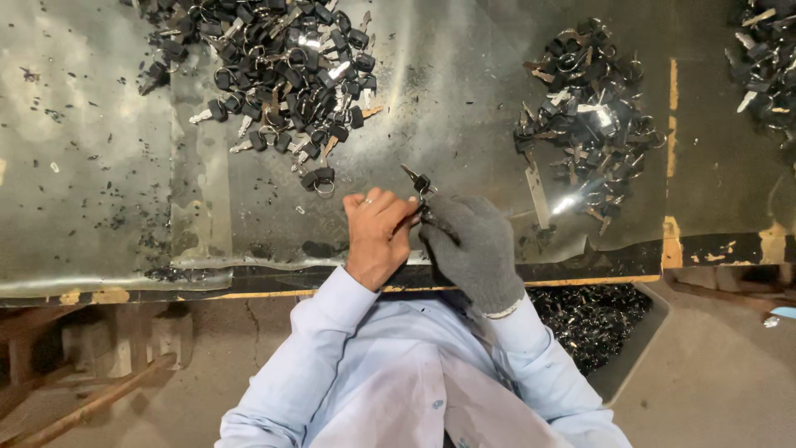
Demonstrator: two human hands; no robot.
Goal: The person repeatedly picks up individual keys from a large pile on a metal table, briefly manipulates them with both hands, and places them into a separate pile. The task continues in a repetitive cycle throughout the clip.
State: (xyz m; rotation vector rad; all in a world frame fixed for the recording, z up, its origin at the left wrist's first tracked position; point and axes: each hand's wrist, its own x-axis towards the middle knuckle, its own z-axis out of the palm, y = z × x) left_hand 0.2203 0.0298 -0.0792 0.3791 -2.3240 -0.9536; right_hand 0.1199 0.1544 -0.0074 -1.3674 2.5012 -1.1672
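Between both hands (423,228), black key (417,180)

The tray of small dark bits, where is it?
In the head view, the tray sits low on the right, below the table's edge, beside the person's gloved right hand and sleeve.

Small black-headed key (417,180) with a metal ring, pinched between both hands above the scratched metal worktop; dark blade tip angled up and to the left, poking out past the fingers; head and ring partly hidden in the grip; positioned just below a single loose key and ring at the edge of the large heap; near the bench's front edge.
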